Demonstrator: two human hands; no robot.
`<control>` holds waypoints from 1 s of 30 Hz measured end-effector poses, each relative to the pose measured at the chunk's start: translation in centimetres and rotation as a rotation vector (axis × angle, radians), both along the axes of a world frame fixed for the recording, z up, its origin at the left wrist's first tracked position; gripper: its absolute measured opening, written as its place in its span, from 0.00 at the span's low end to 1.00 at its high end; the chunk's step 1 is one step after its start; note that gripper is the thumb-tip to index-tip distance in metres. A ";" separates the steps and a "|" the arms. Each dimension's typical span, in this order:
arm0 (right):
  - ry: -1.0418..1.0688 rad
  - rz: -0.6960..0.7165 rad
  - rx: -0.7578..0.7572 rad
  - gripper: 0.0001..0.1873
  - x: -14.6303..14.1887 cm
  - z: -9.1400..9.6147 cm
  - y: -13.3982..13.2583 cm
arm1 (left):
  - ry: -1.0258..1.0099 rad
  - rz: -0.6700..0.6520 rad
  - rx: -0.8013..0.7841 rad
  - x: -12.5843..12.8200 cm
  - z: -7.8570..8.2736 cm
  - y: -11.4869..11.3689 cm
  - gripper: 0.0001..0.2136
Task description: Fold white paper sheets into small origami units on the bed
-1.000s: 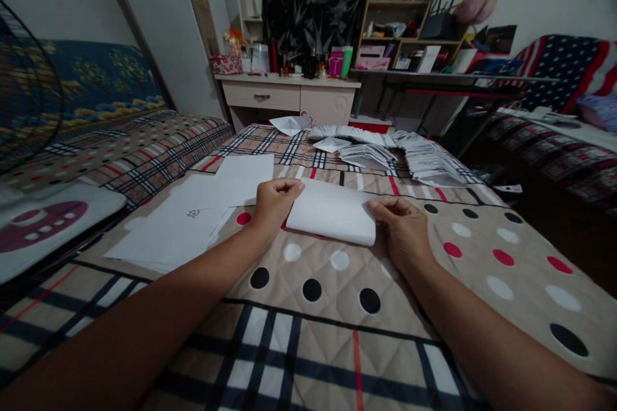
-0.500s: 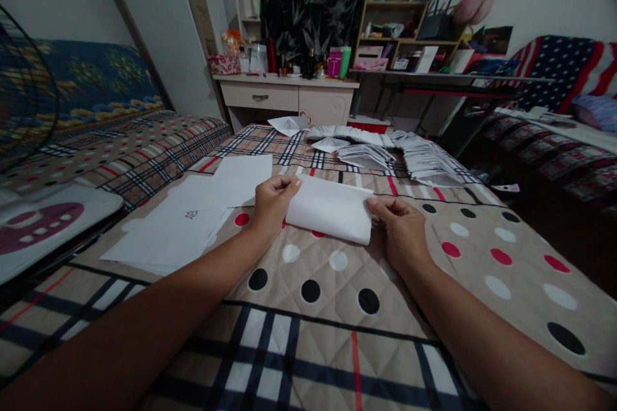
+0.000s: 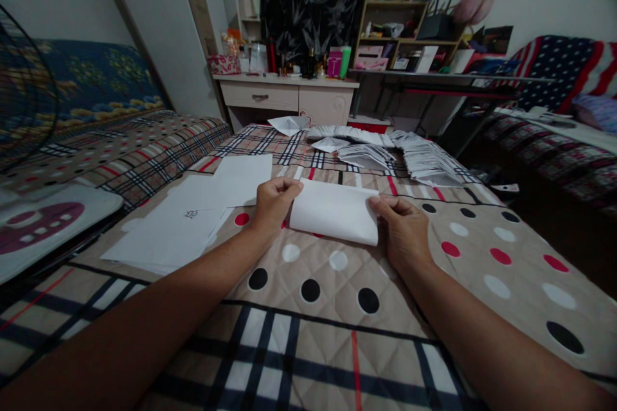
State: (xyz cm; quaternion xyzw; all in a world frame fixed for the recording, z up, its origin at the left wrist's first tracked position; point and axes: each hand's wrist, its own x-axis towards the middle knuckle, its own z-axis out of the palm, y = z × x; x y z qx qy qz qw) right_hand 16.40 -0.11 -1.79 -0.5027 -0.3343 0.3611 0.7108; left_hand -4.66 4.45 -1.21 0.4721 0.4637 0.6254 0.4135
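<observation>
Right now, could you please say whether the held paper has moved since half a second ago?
Yes, slightly: the white paper has shifted right, judged against the black dot below its right corner.

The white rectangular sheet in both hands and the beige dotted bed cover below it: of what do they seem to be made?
White rectangular sheet: probably paper, smooth and matte, because it looks thin, bends softly and shows no gloss.
Beige dotted bed cover: seems quilted fabric, dull in finish, with diamond stitching lines; the fibre cannot be told.
</observation>
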 end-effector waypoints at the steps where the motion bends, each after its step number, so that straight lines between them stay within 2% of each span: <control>1: 0.000 0.003 -0.004 0.14 0.0 0.0 0.0 | 0.001 -0.002 0.003 0.0 0.0 0.0 0.08; 6: 0.009 -0.010 -0.013 0.15 0.0 0.0 0.0 | 0.009 -0.019 0.013 0.0 -0.2 0.2 0.07; 13: -0.043 -0.038 0.072 0.13 0.0 0.1 0.1 | 0.040 -0.026 0.027 -0.2 -0.4 0.3 0.06; 30: -0.071 -0.106 0.025 0.14 0.1 0.3 -0.1 | 0.085 -0.050 0.072 0.0 -0.2 0.1 0.06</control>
